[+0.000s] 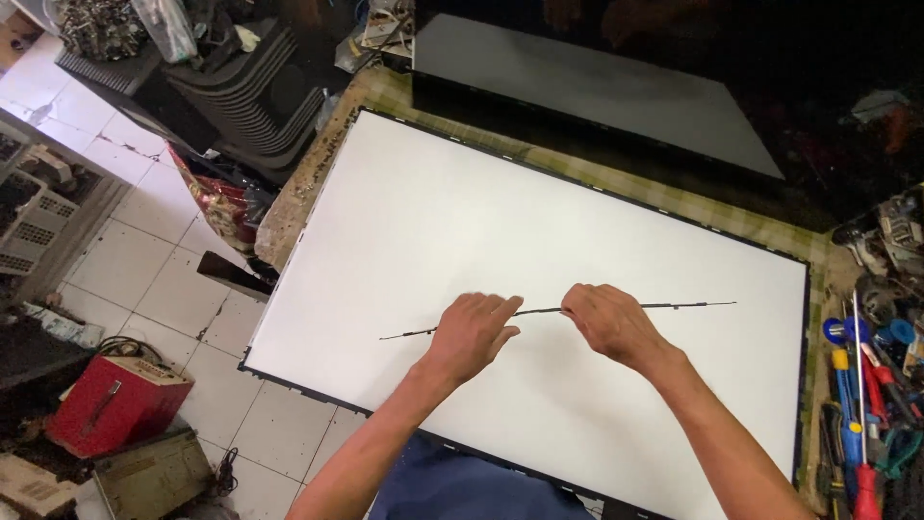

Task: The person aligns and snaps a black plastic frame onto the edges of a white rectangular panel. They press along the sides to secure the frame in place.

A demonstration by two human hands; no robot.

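Observation:
A large white panel in a thin black frame lies flat on a workbench. Above its middle both of my hands hold a long thin dark strip that runs left to right. My left hand pinches it near the left part, with a short end sticking out to the left. My right hand grips it just right of centre, and the longer end reaches out to the right.
A second flat grey panel lies at the back. Screwdrivers and hand tools are piled at the bench's right edge. On the tiled floor at left stand a red box, a black ribbed casing and other clutter.

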